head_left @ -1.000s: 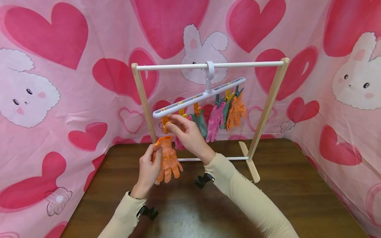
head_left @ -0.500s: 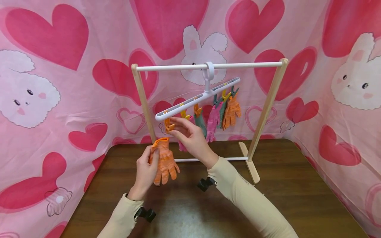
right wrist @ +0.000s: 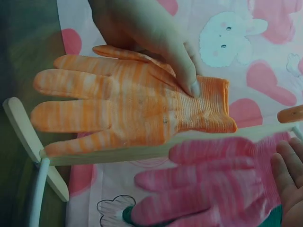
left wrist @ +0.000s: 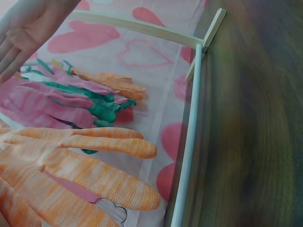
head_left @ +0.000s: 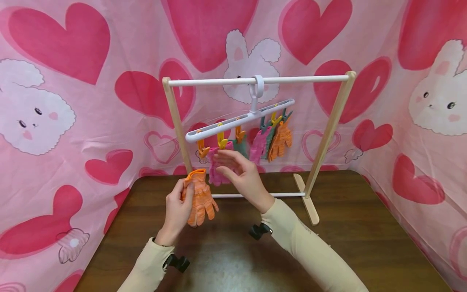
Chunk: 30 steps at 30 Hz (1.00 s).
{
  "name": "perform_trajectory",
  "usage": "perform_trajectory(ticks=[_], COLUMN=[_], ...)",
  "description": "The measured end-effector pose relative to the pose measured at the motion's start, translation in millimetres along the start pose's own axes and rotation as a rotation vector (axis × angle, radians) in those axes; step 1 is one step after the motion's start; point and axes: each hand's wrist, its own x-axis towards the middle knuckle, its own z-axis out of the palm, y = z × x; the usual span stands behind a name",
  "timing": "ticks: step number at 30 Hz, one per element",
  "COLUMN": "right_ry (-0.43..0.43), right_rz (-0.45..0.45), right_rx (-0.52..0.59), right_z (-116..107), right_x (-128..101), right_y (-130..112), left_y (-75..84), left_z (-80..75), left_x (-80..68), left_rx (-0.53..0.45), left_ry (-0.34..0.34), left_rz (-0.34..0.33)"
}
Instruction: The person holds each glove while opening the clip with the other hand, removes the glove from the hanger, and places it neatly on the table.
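Orange glove (head_left: pixel 200 197), pinched in left hand (head_left: pixel 176 213)

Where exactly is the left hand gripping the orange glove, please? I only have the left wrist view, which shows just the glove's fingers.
Observer: The left hand pinches the orange glove by its ribbed cuff, thumb on top.
Operator: Thank you. Is that glove clipped to anything?
Observer: No. It hangs free below the white hanger, whose end orange clip is empty.
Operator: And what about the right hand?
Observer: The right hand is open in front of the pink glove, which hangs from the yellow clip. I cannot tell whether they touch.
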Motion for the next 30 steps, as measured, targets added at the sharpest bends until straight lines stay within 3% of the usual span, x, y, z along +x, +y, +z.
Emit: perform_trajectory(ticks=[8,16,23,30], right_ry=[-0.008,0.006,0.004,-0.011], right_rz=[0.017,0.144,0.229,0.241], right_rx=[-0.043,-0.062,-0.139,-0.221], right_z=[-14,-28,-43,-57], right_x=[-21,-47,-66,-83], right_y=[11,24,29,34], left_y=[-22.1,-50.7,-63.6,-75.8], left_z=[-3.5,-13.5,-24.2,-34.4], left_x=[-4.0,-8.7,-9.0,-9.7], left_rx=[0.040,0.071,0.090,0.113], left_ry=[0.014,0.012,0.007,-0.026], left_rz=[-0.038,-0.084,-0.081,-0.102])
